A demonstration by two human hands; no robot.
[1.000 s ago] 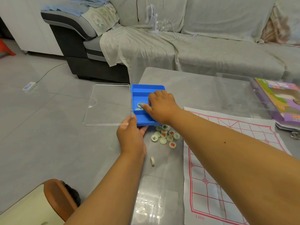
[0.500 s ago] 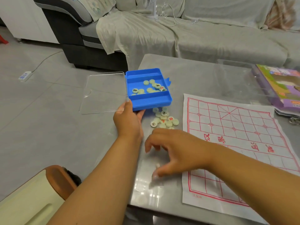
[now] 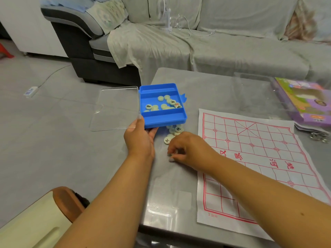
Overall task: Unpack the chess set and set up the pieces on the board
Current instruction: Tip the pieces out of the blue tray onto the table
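A blue plastic box (image 3: 163, 120) with a clear hinged lid (image 3: 114, 108) folded out to the left sits at the table's left edge. Several pale round chess pieces (image 3: 165, 104) lie in its middle compartment. My left hand (image 3: 140, 138) grips the box's near left corner. A small heap of pieces (image 3: 172, 134) lies on the table just in front of the box. My right hand (image 3: 188, 149) is beside that heap with fingertips pinched together low on the table; whether a piece is between them is hidden. A white paper board with a red grid (image 3: 259, 158) lies to the right.
The grey table (image 3: 206, 90) has a purple toy box (image 3: 304, 101) and a clear plastic cover (image 3: 254, 92) at its far right. A grey covered sofa (image 3: 215, 47) stands behind. A cream and brown chair (image 3: 44, 215) is at the lower left, and a power strip (image 3: 30, 91) lies on the floor.
My right hand left the box, reached to a stray piece near the table's front, then drew back up beside the heap with its fingers pinched. My left hand stayed on the box.
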